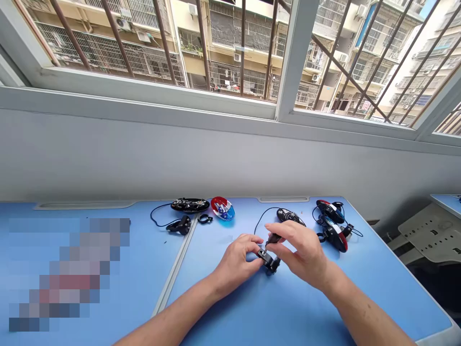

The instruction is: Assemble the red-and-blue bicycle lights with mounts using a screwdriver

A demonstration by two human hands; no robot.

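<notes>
On the blue table, a small black bracket [267, 259] is pinched at its left end between the thumb and fingers of my left hand [239, 257]. My right hand [300, 247] grips the dark handle of a small screwdriver [273, 238], whose metal shaft points down onto the bracket. Just behind my right hand lies a black oval unit [290, 216] with a thin cable looping to the left. The tip of the screwdriver is too small to make out.
Behind to the left are a black oval unit [190, 205], a black clamp [182, 225], a black ring [205, 219] and a red-and-blue shell [223, 208]. Two assembled units [333, 233] with cables lie at the right. A seam [176, 266] crosses the table; a wall and window stand behind.
</notes>
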